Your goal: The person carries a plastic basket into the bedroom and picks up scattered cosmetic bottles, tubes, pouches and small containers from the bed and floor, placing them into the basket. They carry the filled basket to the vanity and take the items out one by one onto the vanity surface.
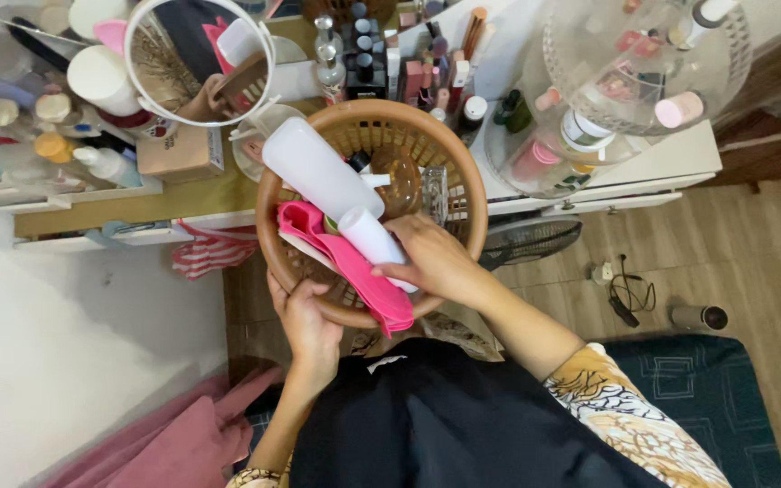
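A round brown plastic basket is held out in front of me. My left hand grips its near rim from below. My right hand reaches into the basket and is closed around a small white bottle. A larger white bottle lies tilted across the basket's left side. A bright pink cloth drapes over the near rim, under the small bottle. A clear glass piece stands inside the basket, to the right.
A round white-framed mirror stands on the dresser behind the basket, among many cosmetic bottles and lipsticks. A clear tiered organizer stands to the right. A fan grille, a cable and a small cylinder lie on the wooden floor.
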